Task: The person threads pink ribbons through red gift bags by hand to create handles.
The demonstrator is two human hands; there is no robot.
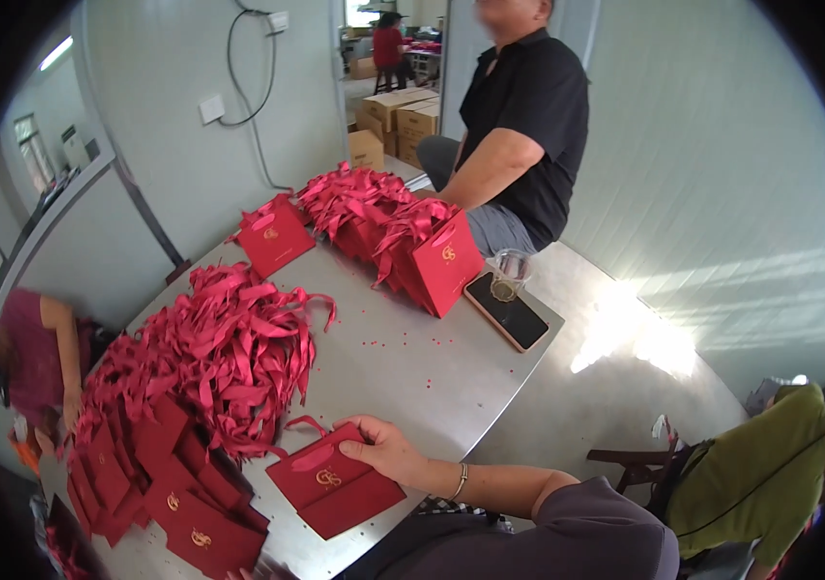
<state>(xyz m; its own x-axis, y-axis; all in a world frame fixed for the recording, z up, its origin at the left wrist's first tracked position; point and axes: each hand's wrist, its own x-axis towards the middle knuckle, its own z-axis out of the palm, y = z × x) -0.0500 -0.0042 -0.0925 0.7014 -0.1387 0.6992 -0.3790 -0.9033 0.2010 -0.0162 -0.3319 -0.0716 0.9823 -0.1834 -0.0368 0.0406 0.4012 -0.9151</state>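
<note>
Right hand: closed on the upper right corner of a red paper bag, thumb across the front face, the other fingers mostly hidden behind; bracelet at the wrist.

Left hand: apparently the blurred patch at the lower edge, below the flat red bags; how far open it is, and whether it has hold of anything, cannot be told.

Red paper bag: one, held tilted over the near edge of the metal table, gold emblem on its face, pink ribbon at the top; a ribbon loop extends past its upper edge.

Flat red bags: many, overlapping, to the left of the held bag, several with gold emblems showing.

Heap of red ribbons: large, tangled, adjoining the flat bags on their far side.

Row of red bags: packed together toward the far side, ribbons massed on top; a separate red bag just to its left, emblem facing out.

Phone: dark screen, lying near the right edge; clear plastic cup at its far end.

Red specks: scattered across the tabletop.

Persons: one in a black shirt, seated beyond the table; one in a purple top, at left; one in a green top, at right
</note>
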